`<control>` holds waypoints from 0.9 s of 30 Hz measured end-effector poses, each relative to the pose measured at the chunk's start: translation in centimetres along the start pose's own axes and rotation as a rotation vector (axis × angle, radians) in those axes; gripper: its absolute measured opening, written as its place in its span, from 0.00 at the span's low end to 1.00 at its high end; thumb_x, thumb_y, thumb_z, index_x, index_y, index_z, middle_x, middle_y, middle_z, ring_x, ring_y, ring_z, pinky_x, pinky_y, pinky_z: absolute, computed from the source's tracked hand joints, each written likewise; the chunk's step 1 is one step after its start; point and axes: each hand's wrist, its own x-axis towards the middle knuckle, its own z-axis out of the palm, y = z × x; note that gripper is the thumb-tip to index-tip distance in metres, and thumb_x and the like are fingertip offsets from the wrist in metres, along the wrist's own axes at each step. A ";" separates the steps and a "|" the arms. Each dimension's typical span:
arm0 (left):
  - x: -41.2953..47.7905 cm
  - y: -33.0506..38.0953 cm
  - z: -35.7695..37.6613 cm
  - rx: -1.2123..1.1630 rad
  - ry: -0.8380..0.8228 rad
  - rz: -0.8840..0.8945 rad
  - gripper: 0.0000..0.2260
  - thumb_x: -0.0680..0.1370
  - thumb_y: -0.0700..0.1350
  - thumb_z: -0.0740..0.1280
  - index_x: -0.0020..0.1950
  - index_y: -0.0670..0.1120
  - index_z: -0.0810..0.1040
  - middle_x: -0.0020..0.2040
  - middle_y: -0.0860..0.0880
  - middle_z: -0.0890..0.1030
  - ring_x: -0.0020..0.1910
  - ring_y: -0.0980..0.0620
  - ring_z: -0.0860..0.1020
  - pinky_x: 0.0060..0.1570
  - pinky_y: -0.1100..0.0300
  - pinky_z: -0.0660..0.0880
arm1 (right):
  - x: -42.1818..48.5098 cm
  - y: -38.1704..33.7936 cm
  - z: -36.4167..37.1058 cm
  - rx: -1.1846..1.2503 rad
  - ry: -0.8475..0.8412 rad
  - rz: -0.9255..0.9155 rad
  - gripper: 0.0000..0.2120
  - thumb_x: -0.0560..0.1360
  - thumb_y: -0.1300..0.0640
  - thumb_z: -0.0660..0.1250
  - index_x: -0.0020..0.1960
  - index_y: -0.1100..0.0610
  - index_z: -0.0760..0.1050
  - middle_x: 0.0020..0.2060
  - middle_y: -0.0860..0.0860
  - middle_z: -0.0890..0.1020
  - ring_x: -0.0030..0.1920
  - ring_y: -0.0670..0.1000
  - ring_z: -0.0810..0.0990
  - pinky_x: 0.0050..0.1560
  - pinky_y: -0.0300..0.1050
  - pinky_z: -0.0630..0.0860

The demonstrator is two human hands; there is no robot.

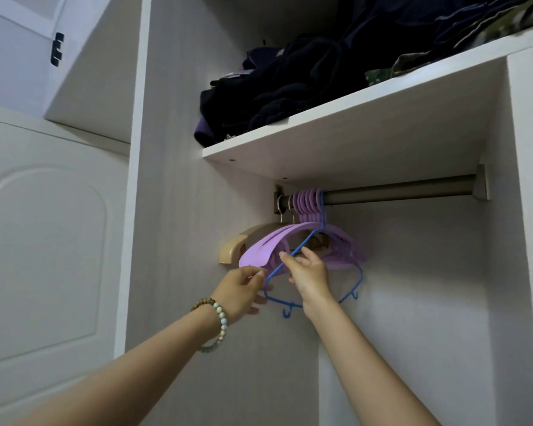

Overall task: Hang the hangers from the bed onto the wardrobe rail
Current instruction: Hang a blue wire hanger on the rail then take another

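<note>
Fingers of the right hand [308,273]: we see thumb and forefinger pinching the sloping left arm of the blue hanger [350,295], with the wire running between them.
Fingers of the left hand [242,292]: thumb and forefinger are pressed together just beside the blue hanger's left bend, under the tip of the front purple hanger. We cannot tell whether they hold the wire, the purple tip or neither.
Blue hanger: one, thin wire. Its hook is over the wardrobe rail [397,189], on the right of the other hooks. It hangs in front of them, and two small hooks show on its lower bar.
Purple hangers [259,255]: a tight bunch on the rail just left of the blue hook. We count at least six hooks, but they are packed too close for a sure number.
Beige hangers [231,249]: two, by their two metal hooks at the rail's far left end, against the wardrobe's side wall.
Rail: one metal bar under the shelf [336,139]. Its whole right stretch is bare.
Shelf: one white board above the rail, carrying a pile of dark folded clothes [290,87].
Bracelet [220,322]: one on the left wrist, with brown and pale beads.
Door [43,241]: one white panelled wardrobe door stands to the left.
</note>
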 end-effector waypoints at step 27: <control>-29.2 -11.6 -40.7 0.201 0.563 -0.231 0.15 0.80 0.51 0.55 0.61 0.46 0.73 0.53 0.49 0.80 0.49 0.49 0.80 0.52 0.53 0.76 | -32.7 0.1 34.1 -0.171 -0.704 -0.094 0.30 0.76 0.46 0.64 0.74 0.48 0.57 0.75 0.44 0.55 0.74 0.43 0.55 0.71 0.41 0.55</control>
